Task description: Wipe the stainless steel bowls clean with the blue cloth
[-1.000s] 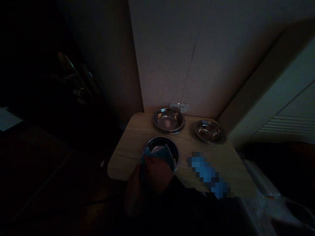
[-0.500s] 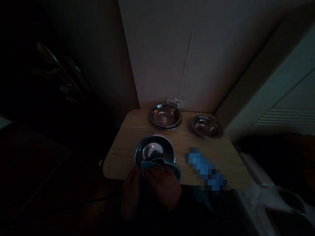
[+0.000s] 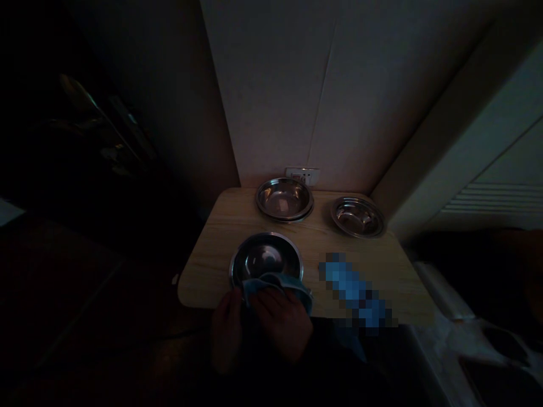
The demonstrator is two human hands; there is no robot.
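Note:
A shiny metal bowl (image 3: 265, 257) rests near the front edge of the small wooden table. My left hand (image 3: 227, 328) is closed at the bowl's near-left rim, its thumb and fingers pinching there. A blue cloth (image 3: 292, 282) with a pale edge drapes over the near-right rim. My right hand (image 3: 282, 322) lies on the cloth, fingers bent and gripping it against the bowl. Part of the bowl's near side is hidden by the cloth and both hands. The scene is dim, so fine finger detail is hard to make out.
Stacked metal bowls (image 3: 284, 203) stand at the back of the wooden table (image 3: 203, 271), below a wall socket (image 3: 302, 176). More nested bowls (image 3: 357, 217) sit at the back right. A blurred blue object (image 3: 352, 291) lies at the right. A dark door with a handle is at the left.
My hands and the cloth stay at almost the same place on the bowl's near rim. Only a very slight shift of the bowl and the view shows.

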